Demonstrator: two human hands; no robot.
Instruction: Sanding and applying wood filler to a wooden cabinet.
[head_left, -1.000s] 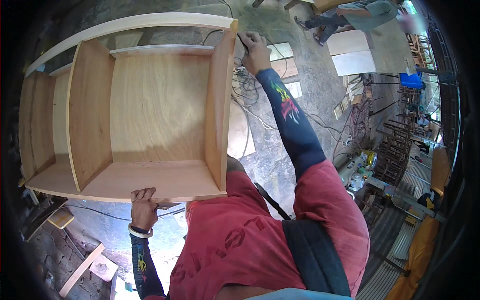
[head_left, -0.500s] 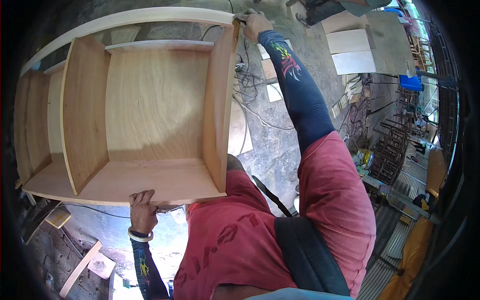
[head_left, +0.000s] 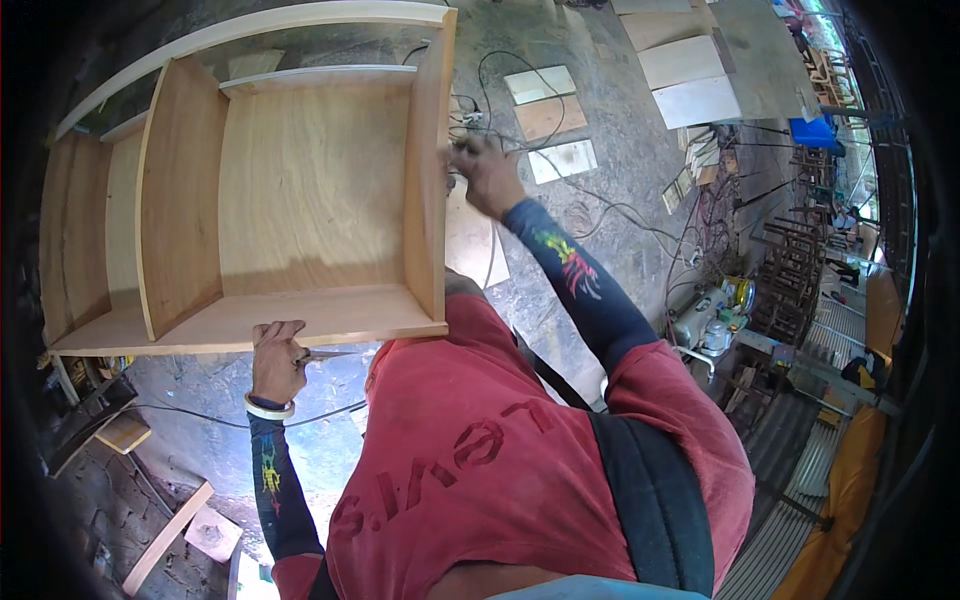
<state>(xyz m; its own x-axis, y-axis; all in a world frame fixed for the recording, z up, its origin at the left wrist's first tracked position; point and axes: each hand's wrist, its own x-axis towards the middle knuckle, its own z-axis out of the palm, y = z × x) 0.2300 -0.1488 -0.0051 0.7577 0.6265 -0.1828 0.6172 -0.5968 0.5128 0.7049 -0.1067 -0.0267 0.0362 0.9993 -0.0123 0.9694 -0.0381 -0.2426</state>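
A light wooden cabinet frame point(head_left: 310, 180) with upright dividers and a plywood back stands before me on the left. My left hand point(head_left: 277, 365) grips its near bottom edge, fingers laid over the board. A thin pointed object point(head_left: 328, 354) juts out beside that hand's thumb; its kind is unclear. Along the outer face of the right side panel point(head_left: 430, 180) is my right hand point(head_left: 488, 180), smeared by motion. Its fingers point at the panel, and whether they hold anything is not clear.
Cables point(head_left: 610, 205) trail over the concrete floor past flat board pieces point(head_left: 560, 160). Larger boards point(head_left: 690, 90) lie at the far right, with stacked wooden chairs point(head_left: 785, 270) nearer. A wooden strip point(head_left: 168, 540) leans at the lower left.
My right hand has come down from the cabinet's far right corner to the middle of its side panel. My left hand keeps its place on the near edge.
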